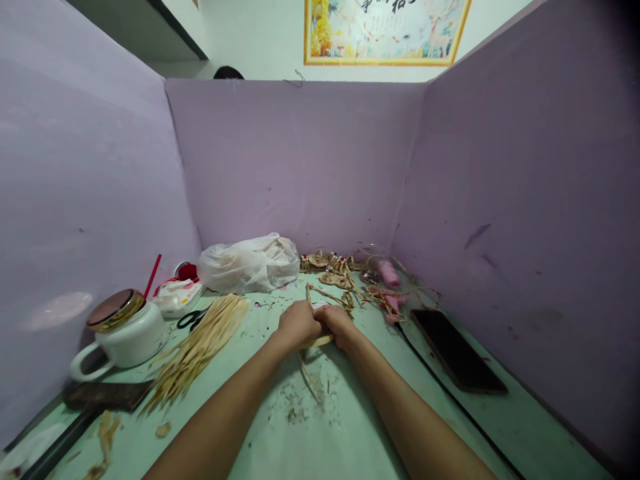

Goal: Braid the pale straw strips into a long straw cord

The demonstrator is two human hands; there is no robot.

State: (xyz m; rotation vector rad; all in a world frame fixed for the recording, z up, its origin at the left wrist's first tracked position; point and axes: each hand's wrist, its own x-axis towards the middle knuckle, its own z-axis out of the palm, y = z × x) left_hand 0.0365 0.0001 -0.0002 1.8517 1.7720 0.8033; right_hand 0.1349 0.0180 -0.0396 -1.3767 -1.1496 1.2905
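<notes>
My left hand [299,324] and my right hand [337,324] meet over the middle of the table, fingers closed and pressed together. Between them they grip a pale straw strip [323,341], which curves below the fingers. A loose straw end [309,377] hangs toward me from under my left hand. The fingertips are mostly hidden behind the backs of the hands. Just beyond, a braided straw cord [327,293] loops across the tabletop. Left of my hands lies a fanned bundle of dry straw strips [200,350].
Black scissors [191,319], a lidded white mug [133,337] and a hammer [107,395] lie left. A white plastic bag [250,263] and woven straw pieces [336,277] sit behind. At right are a pink glue gun [394,305], pink thread [389,273] and phone [457,350]. Lilac partitions [300,160] enclose the table.
</notes>
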